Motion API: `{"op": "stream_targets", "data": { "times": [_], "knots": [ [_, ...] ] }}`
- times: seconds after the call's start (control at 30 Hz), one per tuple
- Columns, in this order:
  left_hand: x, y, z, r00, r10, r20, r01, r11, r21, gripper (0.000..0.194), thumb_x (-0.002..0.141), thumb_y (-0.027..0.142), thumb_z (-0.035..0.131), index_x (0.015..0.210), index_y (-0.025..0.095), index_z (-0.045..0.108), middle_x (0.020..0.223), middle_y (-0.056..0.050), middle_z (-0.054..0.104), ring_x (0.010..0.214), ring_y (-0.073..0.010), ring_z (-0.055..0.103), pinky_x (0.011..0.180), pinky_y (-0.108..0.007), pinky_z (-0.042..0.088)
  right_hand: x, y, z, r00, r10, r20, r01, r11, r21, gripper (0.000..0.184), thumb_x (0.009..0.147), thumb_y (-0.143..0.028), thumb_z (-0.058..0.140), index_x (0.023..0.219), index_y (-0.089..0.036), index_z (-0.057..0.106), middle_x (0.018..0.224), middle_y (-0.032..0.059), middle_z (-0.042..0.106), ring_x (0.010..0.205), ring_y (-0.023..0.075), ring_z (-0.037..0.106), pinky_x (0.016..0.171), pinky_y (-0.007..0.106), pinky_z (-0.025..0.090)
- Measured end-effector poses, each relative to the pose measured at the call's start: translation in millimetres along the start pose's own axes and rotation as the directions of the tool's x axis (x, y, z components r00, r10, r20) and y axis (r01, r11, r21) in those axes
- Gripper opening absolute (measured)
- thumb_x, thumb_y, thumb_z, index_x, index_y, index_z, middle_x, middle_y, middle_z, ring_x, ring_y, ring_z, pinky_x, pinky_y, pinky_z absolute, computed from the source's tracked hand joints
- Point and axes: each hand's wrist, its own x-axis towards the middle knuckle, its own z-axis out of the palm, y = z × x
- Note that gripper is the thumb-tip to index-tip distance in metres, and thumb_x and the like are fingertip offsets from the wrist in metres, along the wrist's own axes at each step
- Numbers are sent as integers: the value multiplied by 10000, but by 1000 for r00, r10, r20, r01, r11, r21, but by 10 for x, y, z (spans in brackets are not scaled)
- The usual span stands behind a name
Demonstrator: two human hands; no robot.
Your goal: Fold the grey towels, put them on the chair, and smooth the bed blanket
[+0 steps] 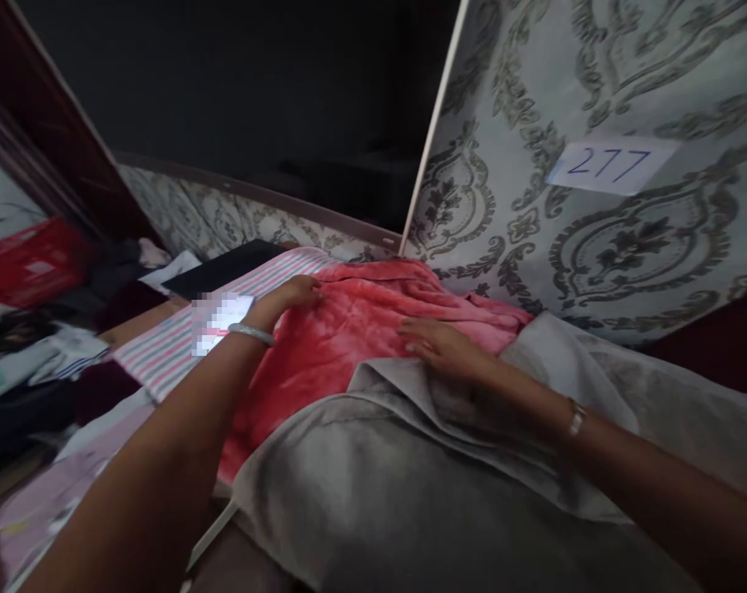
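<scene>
A pink-red plush blanket [342,346] lies across the surface in front of me. My left hand [290,298], with a silver bangle on the wrist, rests on the blanket's far left edge, fingers curled over it. Flat on the blanket's right part lies my right hand [441,346], fingers stretched out, just above the edge of a grey cloth [385,486] that covers the near side. A thin bracelet shows on my right wrist.
A pink-and-white striped cloth [163,350] lies left of the blanket, with a dark flat object [225,268] behind it. Piled clothes [45,354] sit at far left. Patterned wallpaper [595,107] carries a paper label reading 277 [608,165].
</scene>
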Motion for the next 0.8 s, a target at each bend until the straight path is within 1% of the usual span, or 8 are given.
{"op": "stream_targets", "data": {
  "times": [0.1, 0.17, 0.23, 0.3, 0.4, 0.5, 0.67, 0.8],
  "knots": [
    [-505, -144, -217, 998, 49, 43, -55, 985, 166, 248, 793, 216, 663, 994, 205, 807, 1084, -81, 794, 1041, -261, 713, 946, -300, 504, -597, -525, 228, 998, -67, 18, 68, 996, -62, 479, 990, -333, 538, 1458, -261, 610, 1561, 122, 525, 1446, 317, 476, 1190, 563, 397],
    [-972, -337, -335, 996, 87, -15, -78, 950, 303, 325, 891, 240, 544, 1097, 206, 793, 1175, -97, 777, 1109, -263, 698, 974, -311, 493, -976, -797, 445, 996, -79, 46, 84, 991, -106, 536, 964, -316, 564, 1499, -302, 569, 1595, 105, 486, 1474, 335, 438, 1187, 605, 391],
    [-1470, -565, -418, 993, 47, -113, 0, 924, 381, 377, 936, 267, 470, 1135, 190, 780, 1166, -121, 775, 1100, -275, 700, 945, -327, 503, -1326, -994, 682, 996, -72, 56, 79, 987, -138, 553, 952, -296, 560, 1504, -322, 562, 1582, 94, 503, 1479, 340, 432, 1167, 621, 416],
    [-1913, -777, -458, 983, -47, -180, 112, 921, 373, 388, 943, 303, 460, 1119, 174, 780, 1127, -137, 777, 1059, -283, 709, 892, -334, 515, -1641, -1141, 903, 997, -61, 54, 69, 986, -151, 557, 951, -292, 546, 1507, -321, 559, 1577, 94, 508, 1475, 337, 440, 1145, 609, 452],
    [-2338, -978, -418, 977, -149, -152, 186, 944, 271, 362, 919, 359, 507, 1062, 177, 785, 1051, -128, 783, 986, -279, 721, 831, -335, 523, -2013, -1324, 1132, 997, -60, 40, 65, 985, -160, 596, 939, -302, 546, 1534, -297, 529, 1605, 112, 467, 1467, 341, 452, 1118, 580, 489],
    [-2446, -1000, -284, 969, -207, -132, 226, 962, 152, 375, 894, 419, 563, 1104, 174, 753, 1011, -111, 782, 960, -271, 722, 827, -334, 526, -2207, -1515, 1221, 1000, -13, -5, 12, 981, -195, 636, 919, -278, 545, 1553, -293, 498, 1607, 115, 467, 1460, 344, 458, 1118, 576, 485],
    [-2283, -765, -58, 897, -329, -294, 348, 937, 14, 471, 842, 352, 657, 1272, 160, 649, 1082, -140, 773, 1050, -313, 712, 870, -368, 527, -2122, -1868, 1250, 996, 79, -51, -90, 963, -256, 712, 867, -220, 577, 1565, -300, 458, 1603, 111, 471, 1463, 351, 438, 1137, 586, 446],
    [-2350, -634, -87, 865, -275, -421, 286, 957, -38, 426, 914, 196, 446, 1302, 156, 618, 1192, -135, 734, 1091, -249, 696, 925, -331, 520, -1969, -2041, 1270, 991, 134, -32, -137, 938, -319, 744, 834, -166, 647, 1553, -244, 468, 1605, 162, 453, 1440, 388, 441, 1129, 610, 421]
  ]
}}
